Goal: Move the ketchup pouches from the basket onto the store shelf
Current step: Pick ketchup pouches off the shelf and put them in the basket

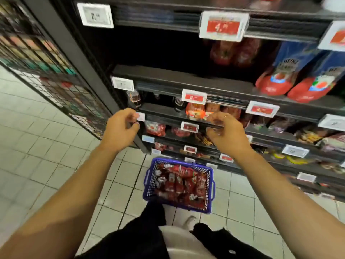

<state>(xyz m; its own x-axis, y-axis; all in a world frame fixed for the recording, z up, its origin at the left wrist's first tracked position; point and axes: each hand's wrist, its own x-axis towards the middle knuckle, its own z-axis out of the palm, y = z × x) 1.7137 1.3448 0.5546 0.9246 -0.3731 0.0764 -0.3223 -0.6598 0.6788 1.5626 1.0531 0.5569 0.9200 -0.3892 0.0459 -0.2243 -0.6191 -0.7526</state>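
Head view: both hands hover before the dark store shelf (186, 79), the left hand (121, 126) and right hand (224, 131) with fingers loosely curled, holding nothing. The ketchup pouches (181, 186) fill the blue basket (147, 184) on the floor tiles below.

Both hands raised before dark store shelf (186, 81) | left hand (121, 126) fingers loosely curled, holding nothing | right hand (224, 131) curled, possibly empty, blurred | blue basket (147, 184) on tiled floor below and between hands, full of red ketchup pouches (181, 184) | larger red pouches (272, 85) up right of right hand
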